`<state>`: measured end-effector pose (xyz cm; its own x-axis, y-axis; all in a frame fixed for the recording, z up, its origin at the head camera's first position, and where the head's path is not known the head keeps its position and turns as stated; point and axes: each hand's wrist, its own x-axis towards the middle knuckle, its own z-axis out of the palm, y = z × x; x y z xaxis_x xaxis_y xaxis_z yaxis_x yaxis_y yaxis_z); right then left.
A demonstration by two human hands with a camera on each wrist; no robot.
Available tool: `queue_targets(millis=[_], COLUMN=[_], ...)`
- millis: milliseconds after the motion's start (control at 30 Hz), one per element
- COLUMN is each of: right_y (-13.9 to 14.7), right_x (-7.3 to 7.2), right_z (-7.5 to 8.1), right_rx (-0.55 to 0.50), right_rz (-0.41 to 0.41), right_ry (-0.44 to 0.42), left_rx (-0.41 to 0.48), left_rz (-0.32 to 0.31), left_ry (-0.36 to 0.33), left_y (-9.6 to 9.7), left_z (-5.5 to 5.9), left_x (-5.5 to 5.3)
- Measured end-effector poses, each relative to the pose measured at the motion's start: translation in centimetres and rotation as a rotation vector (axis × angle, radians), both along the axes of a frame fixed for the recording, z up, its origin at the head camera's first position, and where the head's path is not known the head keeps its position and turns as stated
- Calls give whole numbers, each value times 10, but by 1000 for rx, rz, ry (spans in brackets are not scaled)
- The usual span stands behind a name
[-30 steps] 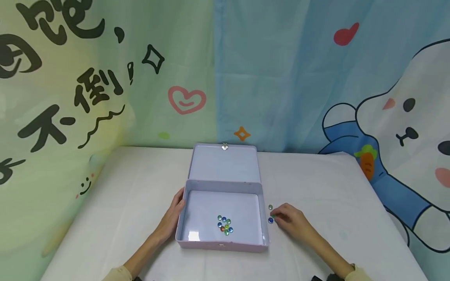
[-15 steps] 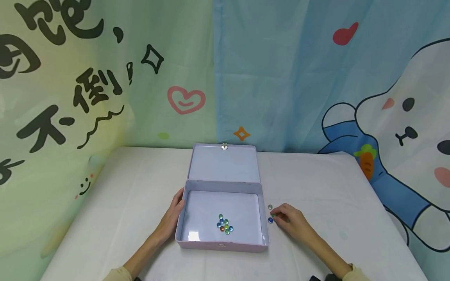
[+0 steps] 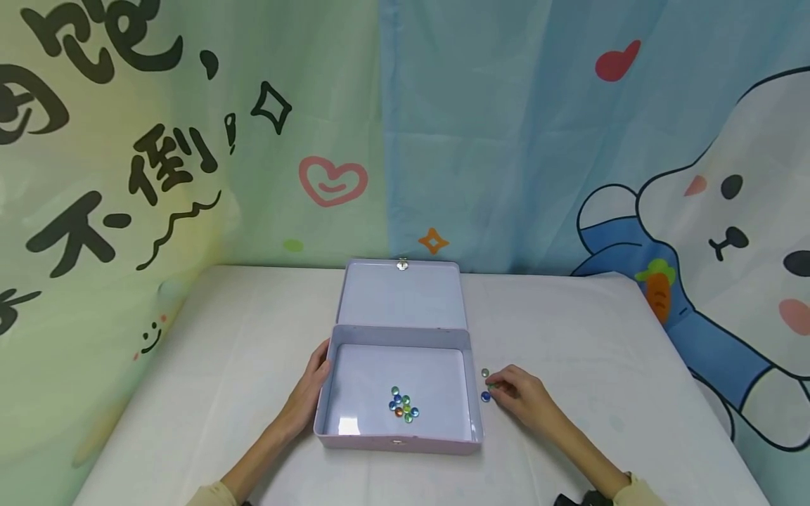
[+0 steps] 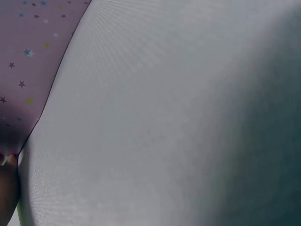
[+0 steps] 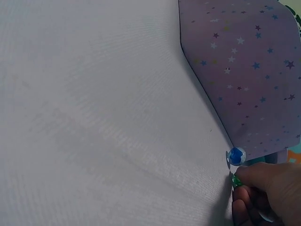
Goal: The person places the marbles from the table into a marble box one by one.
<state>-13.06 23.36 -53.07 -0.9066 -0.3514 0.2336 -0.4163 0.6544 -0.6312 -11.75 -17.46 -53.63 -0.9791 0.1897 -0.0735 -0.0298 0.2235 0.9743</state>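
An open lilac tin box [image 3: 399, 444] stands on the white-covered table with a small cluster of glass marbles [image 3: 406, 400] on its floor. My left hand [image 3: 304, 393] rests against the outside of the box's left wall. Just off the right wall, my right hand [image 3: 522, 397] pinches a green marble [image 5: 236, 180] between thumb and finger, low at the table. Beside those fingertips lies a blue marble [image 5: 236, 156], nearer me in the head view. A pale greenish marble [image 3: 485, 372] lies on the far side of them. The left wrist view shows only a bit of the left hand.
The box lid [image 3: 401, 294] is folded back, away from me, with a metal clasp at its far edge. White cloth covers the table [image 3: 569, 330]. A printed curtain [image 3: 481, 140] hangs behind it. Star-printed box walls [image 5: 244, 70] show in the wrist views.
The marbles in the box have shifted slightly into a tighter cluster. Both hands keep their places; the right still pinches the green marble. The head view has drifted a little.
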Motion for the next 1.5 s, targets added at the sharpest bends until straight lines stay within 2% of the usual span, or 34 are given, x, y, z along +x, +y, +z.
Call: queue_targets(millis=[167, 633, 1067, 1233, 1367, 1500], right_y=[0, -3, -1, 4, 3, -7], right_x=[0, 1, 2, -5, -14, -19], right_z=[0, 1, 5, 26, 54, 84], right_rx=[11, 16, 2, 2, -19, -32], right_rz=[-25, -61, -61, -98, -97, -55], right_ry=[-39, -70, -23, -61, -72, -90], left_rx=[0, 0, -5, -4, -2, -3], left_rz=[-1, -2, -1, -2, 2, 3], left_ry=[3, 6, 5, 9, 8, 4], left_y=[0, 0, 0, 0, 1, 1], left_z=[0, 0, 0, 0, 1, 1], left_x=[1, 0, 0, 0, 1, 1])
